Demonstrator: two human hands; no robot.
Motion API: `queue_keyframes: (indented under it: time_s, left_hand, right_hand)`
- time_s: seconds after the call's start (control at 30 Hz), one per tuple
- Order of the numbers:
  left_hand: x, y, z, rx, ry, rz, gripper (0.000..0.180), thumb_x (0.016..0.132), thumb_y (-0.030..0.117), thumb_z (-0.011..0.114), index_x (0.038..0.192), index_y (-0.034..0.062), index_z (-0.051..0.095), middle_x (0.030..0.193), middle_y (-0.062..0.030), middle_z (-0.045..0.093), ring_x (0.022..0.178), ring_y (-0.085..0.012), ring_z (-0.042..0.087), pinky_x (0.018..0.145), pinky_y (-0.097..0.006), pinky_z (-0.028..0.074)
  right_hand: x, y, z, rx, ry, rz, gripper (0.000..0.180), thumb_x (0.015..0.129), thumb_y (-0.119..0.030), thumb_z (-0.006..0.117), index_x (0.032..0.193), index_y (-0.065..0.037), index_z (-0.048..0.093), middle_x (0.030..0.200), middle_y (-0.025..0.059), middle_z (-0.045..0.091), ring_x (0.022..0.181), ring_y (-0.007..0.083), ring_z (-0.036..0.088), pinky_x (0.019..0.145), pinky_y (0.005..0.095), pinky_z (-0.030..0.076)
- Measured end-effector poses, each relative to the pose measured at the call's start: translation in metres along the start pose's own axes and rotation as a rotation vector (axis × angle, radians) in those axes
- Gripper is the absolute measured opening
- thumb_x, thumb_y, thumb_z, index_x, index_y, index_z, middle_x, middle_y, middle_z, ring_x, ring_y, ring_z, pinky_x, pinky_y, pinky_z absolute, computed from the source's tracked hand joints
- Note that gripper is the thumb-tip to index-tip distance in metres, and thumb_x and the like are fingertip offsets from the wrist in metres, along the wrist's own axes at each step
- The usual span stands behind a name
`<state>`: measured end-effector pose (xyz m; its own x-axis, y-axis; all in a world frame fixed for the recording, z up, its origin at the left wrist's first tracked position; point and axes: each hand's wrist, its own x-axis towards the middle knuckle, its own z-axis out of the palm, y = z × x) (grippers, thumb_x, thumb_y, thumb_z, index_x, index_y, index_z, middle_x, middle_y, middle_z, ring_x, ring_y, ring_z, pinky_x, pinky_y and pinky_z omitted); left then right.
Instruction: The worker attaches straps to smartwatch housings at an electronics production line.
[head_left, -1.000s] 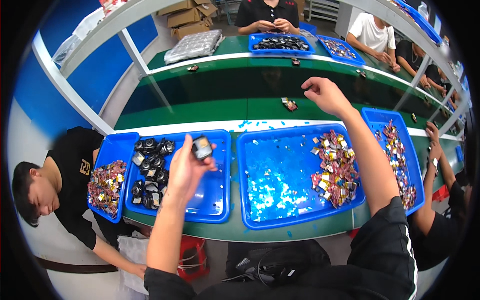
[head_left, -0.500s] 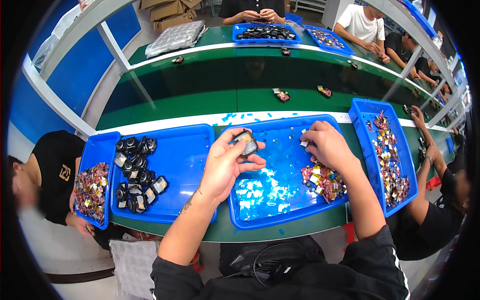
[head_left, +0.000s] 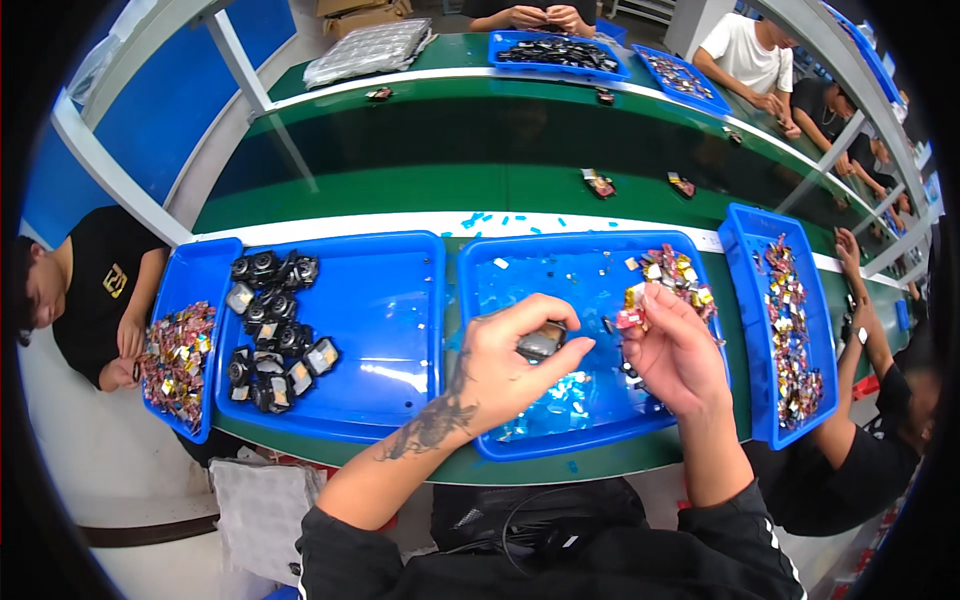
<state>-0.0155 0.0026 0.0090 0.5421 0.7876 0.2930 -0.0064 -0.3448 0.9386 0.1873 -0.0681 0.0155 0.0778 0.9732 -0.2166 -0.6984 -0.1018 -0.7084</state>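
My left hand (head_left: 505, 355) is closed around a small black housing with a pale grey face (head_left: 541, 343), held over a blue tray (head_left: 480, 270). Between the thumb and fingertips of my right hand (head_left: 682, 352) is a small red-and-white circuit piece (head_left: 631, 312), just right of the housing and apart from it. Behind that hand lies a pile of small red circuit boards (head_left: 672, 266) with white and yellow parts, at the tray's far right. Bits of shiny blue film (head_left: 560, 400) cover much of the tray floor.
To the left, a blue tray (head_left: 390, 345) holds several black housings (head_left: 270, 325). Narrow blue trays with circuit boards stand at the far left (head_left: 178, 365) and right (head_left: 790, 350). Beyond runs a green belt (head_left: 430, 180) carrying loose boards (head_left: 598, 183). Co-workers sit around; metal posts rise on both sides.
My left hand has moved right and turned its back upward, still holding the housing. My right hand has come up from the tray's boards with a circuit piece pinched. The view has shifted slightly.
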Motion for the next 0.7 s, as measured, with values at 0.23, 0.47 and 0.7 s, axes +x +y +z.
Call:
queue_keyframes:
  time_s: [0.23, 0.47, 0.7]
  left_hand:
    - [0.006, -0.002, -0.004, -0.038, -0.023, 0.012, 0.028, 0.074, 0.003, 0.079, 0.102, 0.0023, 0.072, 0.089, -0.0058, 0.062, 0.082, -0.0137, 0.059, 0.073, -0.026, 0.047]
    - [0.000, -0.005, -0.003, 0.009, 0.063, 0.200, 0.022, 0.078, -0.001, 0.076, 0.099, 0.0055, 0.076, 0.092, -0.0066, 0.063, 0.080, -0.0112, 0.061, 0.064, -0.021, 0.047]
    - [0.005, 0.000, -0.007, -0.376, -0.017, -0.089, 0.011, 0.087, 0.002, 0.067, 0.095, -0.0012, 0.073, 0.091, -0.0082, 0.065, 0.061, -0.0072, 0.052, 0.052, -0.020, 0.041]
  right_hand:
    - [-0.010, 0.028, 0.022, 0.296, 0.024, -0.011, 0.016, 0.099, -0.011, 0.052, 0.112, -0.002, 0.056, 0.101, 0.0082, 0.064, 0.084, 0.0133, 0.063, 0.075, 0.0233, 0.055]
    - [-0.012, 0.047, 0.031, 0.357, 0.114, 0.091, 0.017, 0.099, -0.010, 0.052, 0.114, -0.002, 0.056, 0.101, 0.0069, 0.064, 0.086, 0.0121, 0.061, 0.073, 0.0242, 0.053]
    - [-0.018, 0.044, 0.036, -0.581, 0.182, -0.442, 0.035, 0.089, -0.005, 0.066, 0.122, -0.002, 0.053, 0.107, 0.0067, 0.060, 0.095, 0.0124, 0.059, 0.077, 0.0237, 0.050]
